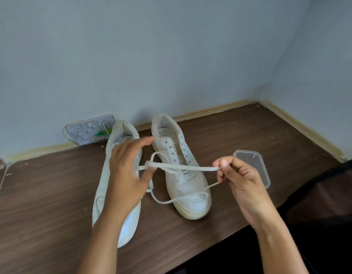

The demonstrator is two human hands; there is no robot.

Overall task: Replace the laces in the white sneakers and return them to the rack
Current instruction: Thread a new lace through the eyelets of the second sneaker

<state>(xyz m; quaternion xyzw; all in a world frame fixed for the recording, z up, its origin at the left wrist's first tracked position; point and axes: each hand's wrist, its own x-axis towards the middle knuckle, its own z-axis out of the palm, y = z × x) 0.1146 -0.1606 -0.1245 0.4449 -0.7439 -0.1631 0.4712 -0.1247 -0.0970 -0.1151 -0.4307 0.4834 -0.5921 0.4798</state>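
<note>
**Lace held taut over the right-hand sneaker, eyelets mostly bare**

Head view: two white sneakers stand side by side on the dark wood table [250,131], heels toward the wall. The right sneaker [183,175] shows bare upper eyelets; the left sneaker [115,194] is largely hidden by the forearm. A white lace [183,167] stretches between both hands above the right sneaker, its slack looping down over the toe.

Likely risks: the slack could snag on the toe or twist flat-side-over, so the lace threads unevenly; a slipped pinch would drop the end.

The right hand [236,178] pinches one lace end between thumb and fingertips, fingers curled, wrist low. The left hand [127,171] holds the other part near its thumb, fingers extended forward; exactly how it grips is unclear. A clear plastic lid [254,167] lies just beyond the right hand, a wall socket [88,129] behind the sneakers.
</note>
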